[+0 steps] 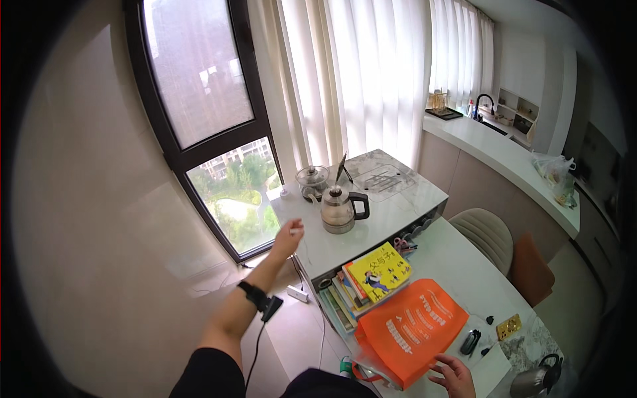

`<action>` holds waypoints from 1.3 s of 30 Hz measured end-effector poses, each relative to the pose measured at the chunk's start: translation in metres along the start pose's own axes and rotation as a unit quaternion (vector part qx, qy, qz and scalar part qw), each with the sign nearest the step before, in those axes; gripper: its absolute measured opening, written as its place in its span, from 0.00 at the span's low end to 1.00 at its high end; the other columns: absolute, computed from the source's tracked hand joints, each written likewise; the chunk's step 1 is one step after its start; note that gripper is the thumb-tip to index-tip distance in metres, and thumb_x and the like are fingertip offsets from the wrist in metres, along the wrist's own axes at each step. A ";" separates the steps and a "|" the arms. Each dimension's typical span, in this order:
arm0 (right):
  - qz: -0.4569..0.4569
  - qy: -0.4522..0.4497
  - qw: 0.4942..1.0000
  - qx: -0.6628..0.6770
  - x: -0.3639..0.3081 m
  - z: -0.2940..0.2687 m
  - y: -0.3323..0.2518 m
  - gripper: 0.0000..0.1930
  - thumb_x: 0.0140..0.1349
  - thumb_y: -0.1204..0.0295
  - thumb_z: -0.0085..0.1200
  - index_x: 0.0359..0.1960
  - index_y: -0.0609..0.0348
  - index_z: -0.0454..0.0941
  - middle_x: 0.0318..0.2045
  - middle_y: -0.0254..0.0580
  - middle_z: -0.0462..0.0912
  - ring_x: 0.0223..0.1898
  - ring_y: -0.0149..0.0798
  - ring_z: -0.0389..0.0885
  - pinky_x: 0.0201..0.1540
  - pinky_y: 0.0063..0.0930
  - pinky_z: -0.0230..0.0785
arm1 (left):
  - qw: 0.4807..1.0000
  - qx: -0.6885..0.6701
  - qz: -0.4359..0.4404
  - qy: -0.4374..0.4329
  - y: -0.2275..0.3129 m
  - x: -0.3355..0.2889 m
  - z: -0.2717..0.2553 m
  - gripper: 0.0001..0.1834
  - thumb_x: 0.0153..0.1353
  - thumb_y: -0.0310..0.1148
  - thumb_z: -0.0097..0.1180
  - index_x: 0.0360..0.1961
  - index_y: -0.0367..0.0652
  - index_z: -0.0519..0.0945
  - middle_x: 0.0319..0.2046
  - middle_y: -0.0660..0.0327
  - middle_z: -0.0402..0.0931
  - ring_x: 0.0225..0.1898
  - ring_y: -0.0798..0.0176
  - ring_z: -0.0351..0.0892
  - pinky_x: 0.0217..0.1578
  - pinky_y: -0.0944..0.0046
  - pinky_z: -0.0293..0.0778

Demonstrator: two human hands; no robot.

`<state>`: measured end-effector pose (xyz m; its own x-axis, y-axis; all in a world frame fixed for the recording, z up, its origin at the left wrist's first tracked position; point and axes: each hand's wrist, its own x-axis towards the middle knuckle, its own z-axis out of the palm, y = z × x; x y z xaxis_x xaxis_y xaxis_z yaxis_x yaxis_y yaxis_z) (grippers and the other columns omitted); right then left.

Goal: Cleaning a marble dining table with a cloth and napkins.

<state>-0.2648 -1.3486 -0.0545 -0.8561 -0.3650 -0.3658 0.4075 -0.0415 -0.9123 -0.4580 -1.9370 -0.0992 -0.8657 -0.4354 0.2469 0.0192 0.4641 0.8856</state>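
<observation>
My left hand (290, 239) is stretched out by the left edge of the raised white counter, its fingers curled in. A tiny pale spot shows at the fingers, too small to name. Just to its right on the counter stands a glass kettle (338, 213) with a black handle. Behind the kettle is a glass pot (312, 180) with a lid. My right hand (455, 377) is low at the right, fingers apart and holding nothing, beside the lower corner of an orange bag (415, 325). Whether it touches the bag I cannot tell.
A yellow book (379, 270) tops a row of books. A black case (470, 342), a gold phone (509, 327) and a steel jug (535, 378) are on the table at right. Chairs (482, 237) stand beyond it. A white power strip (298, 294) lies below the left hand.
</observation>
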 end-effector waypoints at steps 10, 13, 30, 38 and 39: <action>-0.018 0.237 0.971 0.017 0.078 0.068 -0.072 0.21 0.71 0.66 0.50 0.61 0.62 0.70 0.58 0.41 0.75 0.57 0.38 0.76 0.53 0.31 0.73 | 0.948 0.254 0.133 0.137 -0.002 0.348 -0.106 0.30 0.58 0.41 0.62 0.58 0.35 0.73 0.46 0.39 0.77 0.52 0.41 0.74 0.55 0.51 0.70; -0.012 0.303 0.952 0.040 0.094 0.099 -0.073 0.22 0.71 0.65 0.50 0.62 0.62 0.68 0.58 0.42 0.74 0.58 0.41 0.75 0.56 0.33 0.71 | 0.944 0.255 0.125 0.168 -0.018 0.454 -0.142 0.36 0.59 0.48 0.61 0.65 0.44 0.69 0.58 0.35 0.67 0.64 0.37 0.61 0.64 0.48 0.59; -0.001 0.314 0.949 0.032 0.202 0.246 -0.103 0.24 0.72 0.59 0.49 0.63 0.61 0.67 0.60 0.46 0.71 0.61 0.42 0.73 0.59 0.34 0.68 | 0.878 0.092 0.445 0.151 0.167 0.571 -0.119 0.16 0.62 0.28 0.56 0.51 0.49 0.83 0.48 0.49 0.80 0.52 0.47 0.78 0.55 0.57 0.71; 0.051 0.271 0.961 -0.029 0.252 0.210 -0.100 0.20 0.71 0.61 0.50 0.59 0.58 0.72 0.53 0.41 0.77 0.47 0.36 0.79 0.53 0.30 0.72 | 0.725 0.379 0.407 0.407 0.135 0.510 -0.362 0.30 0.60 0.18 0.42 0.63 0.53 0.73 0.46 0.53 0.82 0.44 0.47 0.82 0.48 0.53 0.77; 0.053 0.266 0.962 -0.028 0.256 0.203 -0.095 0.20 0.71 0.61 0.50 0.59 0.58 0.72 0.53 0.41 0.77 0.47 0.36 0.79 0.53 0.30 0.72 | 0.743 0.426 0.302 0.418 0.118 0.490 -0.397 0.31 0.59 0.18 0.42 0.63 0.54 0.73 0.45 0.51 0.82 0.43 0.46 0.83 0.47 0.53 0.77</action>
<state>-0.4582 -1.6274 -0.0240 -0.8582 0.1630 -0.4868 0.4969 0.0256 -0.8674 -0.6813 -2.4018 0.2824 -0.2075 -0.1109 0.9719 -0.3534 0.9350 0.0312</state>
